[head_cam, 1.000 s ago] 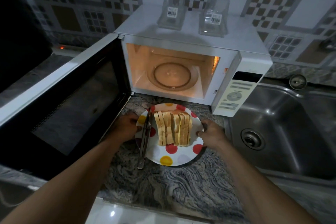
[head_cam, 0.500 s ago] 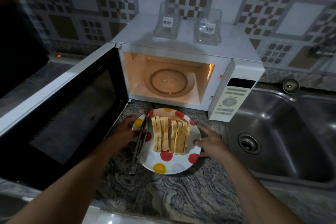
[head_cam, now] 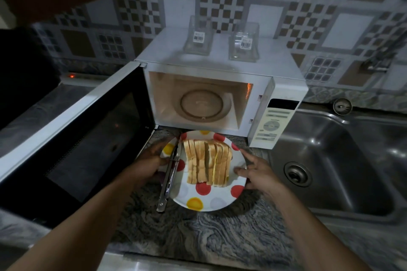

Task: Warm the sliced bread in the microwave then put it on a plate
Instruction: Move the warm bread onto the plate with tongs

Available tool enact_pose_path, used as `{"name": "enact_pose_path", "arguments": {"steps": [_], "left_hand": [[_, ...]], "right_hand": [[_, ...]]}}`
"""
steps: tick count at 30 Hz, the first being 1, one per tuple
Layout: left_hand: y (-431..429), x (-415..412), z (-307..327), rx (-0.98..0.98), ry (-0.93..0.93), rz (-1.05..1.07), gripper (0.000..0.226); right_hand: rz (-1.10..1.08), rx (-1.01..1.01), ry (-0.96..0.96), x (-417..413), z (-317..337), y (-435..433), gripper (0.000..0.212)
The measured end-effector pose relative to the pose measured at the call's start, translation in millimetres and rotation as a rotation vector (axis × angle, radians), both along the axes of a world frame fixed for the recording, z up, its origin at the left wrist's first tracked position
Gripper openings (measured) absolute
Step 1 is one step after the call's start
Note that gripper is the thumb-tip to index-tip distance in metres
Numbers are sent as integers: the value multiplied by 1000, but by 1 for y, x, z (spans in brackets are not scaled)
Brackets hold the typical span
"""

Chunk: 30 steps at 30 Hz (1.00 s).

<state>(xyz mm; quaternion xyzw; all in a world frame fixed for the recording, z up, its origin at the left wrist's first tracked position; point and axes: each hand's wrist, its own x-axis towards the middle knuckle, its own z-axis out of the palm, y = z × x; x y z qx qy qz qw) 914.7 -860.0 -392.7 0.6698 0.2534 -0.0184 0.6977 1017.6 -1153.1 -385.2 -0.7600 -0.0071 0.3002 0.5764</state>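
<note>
Head view: over the last second my grip has shifted little, but the plate now sits nearer the open microwave, its 12 o'clock edge almost under the oven's mouth, so I judge I'm about to lift it in. My left hand curls around the rim at 9 o'clock, fingers underneath and thumb on top. My right hand grips the rim at 3 o'clock with fingers partly spread. The sliced bread stands in a row at the plate's centre. Metal tongs lie across the left side of the plate and should come off before heating. The turntable is bare, the door swung wide at 9 o'clock. Two glass jars stand on top, and the sink lies at 3 o'clock.
</note>
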Motion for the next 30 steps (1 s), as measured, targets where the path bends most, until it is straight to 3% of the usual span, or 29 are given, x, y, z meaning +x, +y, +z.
{"name": "enact_pose_path", "arguments": {"steps": [10, 23, 30], "left_hand": [[1, -26, 43, -48, 11, -100, 57], [-10, -117, 107, -14, -70, -228, 54], [-15, -170, 127, -1, -42, -243, 55]], "right_hand": [[4, 39, -12, -36, 47, -6, 75], [-72, 45, -47, -152, 106, -25, 68], [-93, 50, -47, -211, 124, -35, 77]]}}
